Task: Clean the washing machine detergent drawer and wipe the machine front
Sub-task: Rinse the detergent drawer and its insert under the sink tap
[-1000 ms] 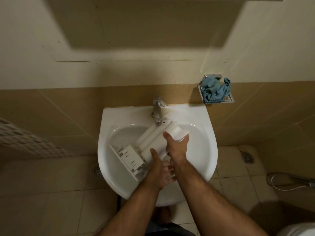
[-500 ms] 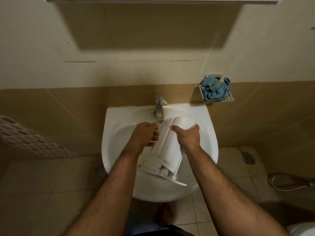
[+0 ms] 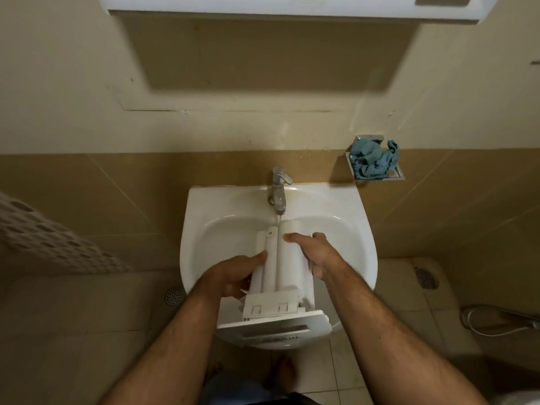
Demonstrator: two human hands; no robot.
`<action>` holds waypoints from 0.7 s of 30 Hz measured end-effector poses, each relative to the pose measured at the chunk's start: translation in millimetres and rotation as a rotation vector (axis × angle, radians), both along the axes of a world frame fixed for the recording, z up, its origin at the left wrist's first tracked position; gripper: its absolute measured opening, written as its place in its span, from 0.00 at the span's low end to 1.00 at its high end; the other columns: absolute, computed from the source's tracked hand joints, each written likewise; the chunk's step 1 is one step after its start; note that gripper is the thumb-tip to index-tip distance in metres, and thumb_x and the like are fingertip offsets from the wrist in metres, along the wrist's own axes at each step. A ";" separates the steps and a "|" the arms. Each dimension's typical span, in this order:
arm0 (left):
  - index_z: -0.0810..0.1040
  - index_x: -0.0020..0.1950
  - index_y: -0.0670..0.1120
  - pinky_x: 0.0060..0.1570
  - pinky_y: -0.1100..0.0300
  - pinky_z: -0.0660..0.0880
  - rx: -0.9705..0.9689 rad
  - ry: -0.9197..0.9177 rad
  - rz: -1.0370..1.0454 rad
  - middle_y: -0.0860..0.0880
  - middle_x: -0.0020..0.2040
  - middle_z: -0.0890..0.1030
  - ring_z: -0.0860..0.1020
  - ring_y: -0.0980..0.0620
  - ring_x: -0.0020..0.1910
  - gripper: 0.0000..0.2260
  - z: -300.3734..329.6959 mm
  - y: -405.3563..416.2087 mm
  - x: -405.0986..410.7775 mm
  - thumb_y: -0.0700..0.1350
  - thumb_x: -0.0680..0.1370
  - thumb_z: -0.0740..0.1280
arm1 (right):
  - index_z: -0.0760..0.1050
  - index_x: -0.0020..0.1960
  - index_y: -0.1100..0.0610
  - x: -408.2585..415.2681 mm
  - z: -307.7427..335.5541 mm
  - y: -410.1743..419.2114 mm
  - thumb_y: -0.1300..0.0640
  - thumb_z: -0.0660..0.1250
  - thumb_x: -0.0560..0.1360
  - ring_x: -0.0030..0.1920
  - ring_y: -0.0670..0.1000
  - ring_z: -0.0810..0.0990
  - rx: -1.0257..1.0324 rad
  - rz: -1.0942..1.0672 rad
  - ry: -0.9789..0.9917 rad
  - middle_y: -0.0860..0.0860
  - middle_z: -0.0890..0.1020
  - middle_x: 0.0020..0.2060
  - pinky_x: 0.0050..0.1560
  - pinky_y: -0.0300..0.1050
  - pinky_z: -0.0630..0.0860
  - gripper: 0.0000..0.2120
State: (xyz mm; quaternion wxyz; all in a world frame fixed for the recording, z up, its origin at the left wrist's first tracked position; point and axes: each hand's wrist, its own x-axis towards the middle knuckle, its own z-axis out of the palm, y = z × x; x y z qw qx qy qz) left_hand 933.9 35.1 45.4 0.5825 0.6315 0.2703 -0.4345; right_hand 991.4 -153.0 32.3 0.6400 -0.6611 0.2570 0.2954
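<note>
Turned lengthwise, drawer [image 3: 280, 267] sits between both hands, apparently gripped.

Two bare forearms enter from the lower corners of the frame, both without sleeves, watch, ring or band, and with visible dark hair along their upper sides. The left hand [image 3: 233, 276] and the right hand [image 3: 317, 255] are ungloved, with short nails. At the bottom centre of the frame, a strip of blue garment shows above a darker, near-black one. A bare foot [image 3: 285, 372] shows just above them, its toes uncovered.
</note>
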 end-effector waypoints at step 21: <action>0.72 0.67 0.40 0.36 0.51 0.80 -0.065 -0.057 0.374 0.42 0.52 0.80 0.81 0.44 0.48 0.23 -30.7 -20.9 -19.3 0.57 0.82 0.60 | 0.58 0.78 0.48 42.8 0.9 2.5 0.39 0.70 0.73 0.71 0.51 0.68 -0.128 0.593 -0.043 0.46 0.65 0.75 0.70 0.46 0.65 0.39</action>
